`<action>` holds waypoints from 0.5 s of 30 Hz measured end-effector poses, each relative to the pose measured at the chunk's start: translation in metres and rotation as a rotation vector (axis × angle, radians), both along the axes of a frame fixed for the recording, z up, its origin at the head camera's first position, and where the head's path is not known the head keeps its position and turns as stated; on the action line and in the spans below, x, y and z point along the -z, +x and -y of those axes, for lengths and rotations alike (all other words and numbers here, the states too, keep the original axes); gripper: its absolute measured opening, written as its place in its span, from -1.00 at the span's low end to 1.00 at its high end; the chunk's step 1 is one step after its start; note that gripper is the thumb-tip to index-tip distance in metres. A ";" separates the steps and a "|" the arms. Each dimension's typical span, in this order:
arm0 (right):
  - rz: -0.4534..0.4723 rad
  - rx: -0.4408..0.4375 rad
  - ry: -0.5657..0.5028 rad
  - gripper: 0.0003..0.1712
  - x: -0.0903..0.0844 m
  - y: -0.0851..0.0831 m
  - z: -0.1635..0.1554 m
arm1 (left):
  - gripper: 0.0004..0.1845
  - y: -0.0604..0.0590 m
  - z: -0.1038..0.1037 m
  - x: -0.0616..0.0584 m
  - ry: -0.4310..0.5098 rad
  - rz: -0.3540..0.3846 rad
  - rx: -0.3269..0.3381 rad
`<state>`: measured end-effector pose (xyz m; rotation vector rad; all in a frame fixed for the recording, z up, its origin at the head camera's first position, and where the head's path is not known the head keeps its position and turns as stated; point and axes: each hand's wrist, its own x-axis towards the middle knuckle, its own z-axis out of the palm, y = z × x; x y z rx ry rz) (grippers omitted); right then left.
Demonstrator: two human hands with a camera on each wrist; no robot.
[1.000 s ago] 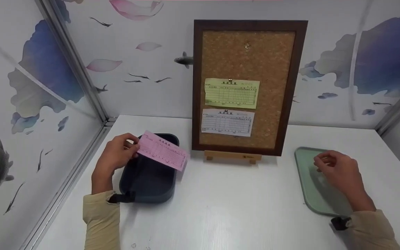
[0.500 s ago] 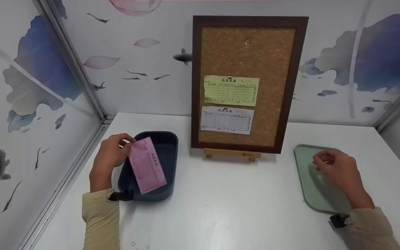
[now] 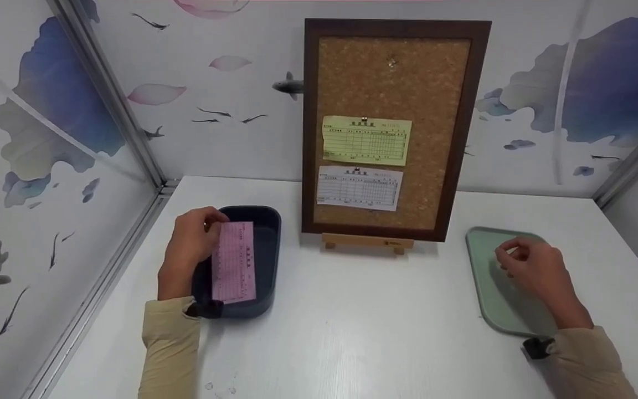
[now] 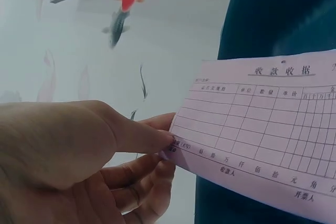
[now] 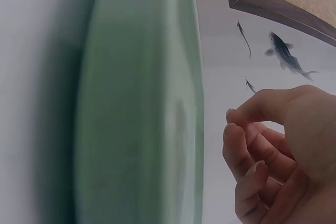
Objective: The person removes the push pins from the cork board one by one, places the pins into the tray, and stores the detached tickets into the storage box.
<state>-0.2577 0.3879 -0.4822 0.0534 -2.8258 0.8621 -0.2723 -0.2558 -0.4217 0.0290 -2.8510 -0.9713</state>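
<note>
My left hand [image 3: 190, 238] pinches the pink receipt slip [image 3: 234, 263] by one edge over the dark blue bin [image 3: 263, 302]. In the left wrist view, thumb and index finger grip a lower corner of the printed slip [image 4: 252, 129], which has a small hole near its top edge. My right hand [image 3: 535, 271] hovers over the pale green tray [image 3: 488, 288], its fingers loosely curled. In the right wrist view, the thumb and index fingertips [image 5: 231, 129] come close together with nothing visible between them.
A framed corkboard [image 3: 391, 91] stands at the back middle on a wooden stand [image 3: 366, 241]. A yellow receipt [image 3: 368, 141] and a white receipt [image 3: 359, 187] are pinned to it, one above the other. Printed walls enclose the white table [image 3: 352, 332].
My left hand has turned the pink slip from slanting rightward past the bin to hanging nearly lengthwise over it, then shifted slightly right. My right hand stays over the tray.
</note>
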 end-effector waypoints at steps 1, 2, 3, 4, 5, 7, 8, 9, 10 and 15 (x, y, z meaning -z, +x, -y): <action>0.009 -0.004 -0.002 -0.67 0.000 0.000 0.000 | -0.72 0.000 -0.001 0.000 0.002 -0.002 -0.002; 0.018 -0.009 -0.004 -0.66 0.001 -0.001 -0.001 | -0.72 0.000 -0.001 -0.001 0.001 -0.005 -0.003; 0.026 -0.013 -0.006 -0.66 0.001 -0.001 -0.001 | -0.72 0.000 -0.002 -0.001 -0.003 -0.006 -0.005; 0.033 -0.015 -0.007 -0.66 0.001 -0.001 -0.002 | -0.72 0.001 -0.002 -0.002 -0.005 -0.005 -0.007; 0.041 -0.019 -0.008 -0.66 0.002 -0.001 -0.002 | -0.71 0.001 -0.002 -0.002 -0.009 -0.006 -0.008; 0.055 -0.024 -0.010 -0.66 0.002 -0.001 -0.003 | -0.71 0.001 -0.002 -0.003 -0.015 -0.012 -0.008; 0.059 -0.025 -0.008 -0.66 0.002 -0.001 -0.003 | -0.71 0.002 -0.003 -0.004 -0.016 -0.015 -0.009; 0.063 -0.024 -0.006 -0.66 0.002 -0.001 -0.003 | -0.71 0.001 -0.003 -0.005 -0.015 -0.017 -0.007; 0.067 -0.025 -0.003 -0.67 0.002 -0.001 -0.003 | -0.70 0.001 -0.004 -0.005 -0.011 -0.020 -0.006; 0.088 -0.024 0.017 -0.67 0.004 -0.002 -0.005 | -0.71 0.002 -0.009 -0.009 0.010 -0.027 0.001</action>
